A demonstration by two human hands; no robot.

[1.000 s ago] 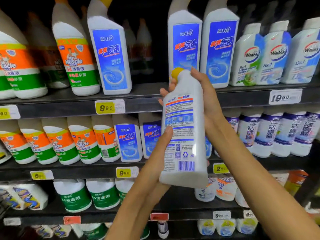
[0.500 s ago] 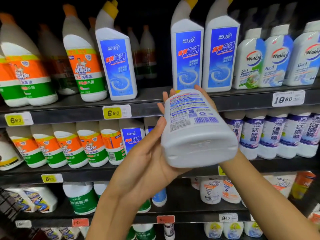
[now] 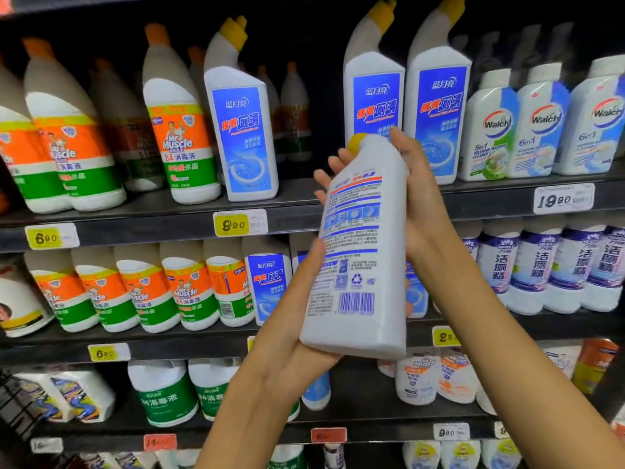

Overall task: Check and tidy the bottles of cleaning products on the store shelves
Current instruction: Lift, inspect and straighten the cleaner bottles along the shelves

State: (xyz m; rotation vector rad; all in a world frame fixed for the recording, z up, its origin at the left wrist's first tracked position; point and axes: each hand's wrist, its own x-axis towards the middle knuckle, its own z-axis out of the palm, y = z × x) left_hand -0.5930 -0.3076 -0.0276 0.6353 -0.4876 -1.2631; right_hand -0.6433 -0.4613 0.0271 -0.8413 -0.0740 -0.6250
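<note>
Head view: white bottle [image 3: 358, 252] with a yellow cap held up in front of the shelves, roughly upright and leaning a little, back label with barcode facing the camera. Left hand [image 3: 297, 336] cups the base from below, palm under the bottom corner, thumb laid up the left edge of the label. Right hand [image 3: 417, 198] wraps the upper body from behind on the right side, fingertips [image 3: 333, 164] poking out past the left of the neck just below the cap. Both hands grip the bottle; it touches no shelf.

Top shelf [image 3: 152, 216]: orange and green Mr Muscle bottles [image 3: 181, 140] at left, one blue-label bottle [image 3: 241, 133] standing alone and slightly tilted, a gap, then two more blue-label bottles [image 3: 406, 96] side by side behind the held one, Walch bottles [image 3: 541, 123] at right. Yellow price tag [image 3: 240, 225] on the shelf edge reads 9.90; white tag [image 3: 563, 198] at right reads 19.90.

Middle shelf: row of smaller Mr Muscle bottles [image 3: 135, 286], a blue-label one [image 3: 267, 286] next to them, purple-label bottles [image 3: 548, 265] at right. Lower shelf: green-label bottles [image 3: 169, 390]; the rest is blurred.
</note>
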